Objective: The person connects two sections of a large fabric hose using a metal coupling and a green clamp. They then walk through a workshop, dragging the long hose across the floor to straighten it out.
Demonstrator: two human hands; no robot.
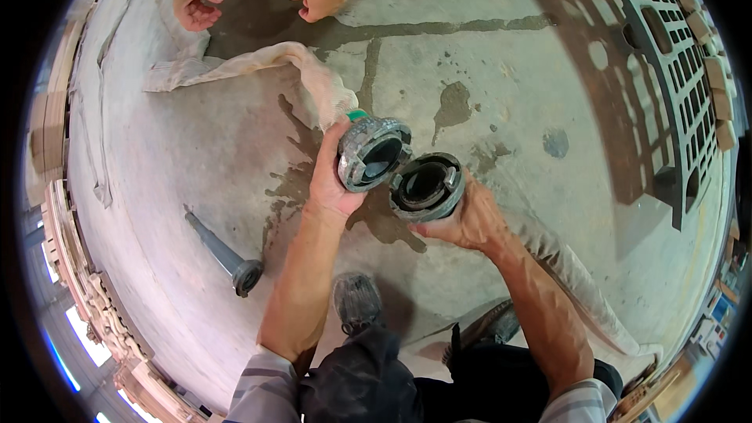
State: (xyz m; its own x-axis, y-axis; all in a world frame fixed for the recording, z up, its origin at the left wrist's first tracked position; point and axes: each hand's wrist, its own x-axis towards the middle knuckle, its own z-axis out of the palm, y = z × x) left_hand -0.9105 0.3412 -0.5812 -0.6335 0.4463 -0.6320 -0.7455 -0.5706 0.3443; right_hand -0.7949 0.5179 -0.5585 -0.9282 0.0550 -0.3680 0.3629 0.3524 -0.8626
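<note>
Striped sleeves (262,384) at frame btm.; at ctr., our L hand (330,185) wraps fingers round upper coupling (374,153), R hand (472,217) round lower coupling (427,186). We prob. align them; next may need push & twist.

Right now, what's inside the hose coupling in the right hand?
A dark round bore inside the hose coupling; no separate object shows. Its deeper end is lost in shadow, and the right hand covers the coupling's lower right side.

The grey floor (501,78) is marked by dark patches (453,104) left of the slotted panel (663,78); its shadow (583,43) is cast alongside; wooden blocks (717,76) are ranged beyond.
</note>
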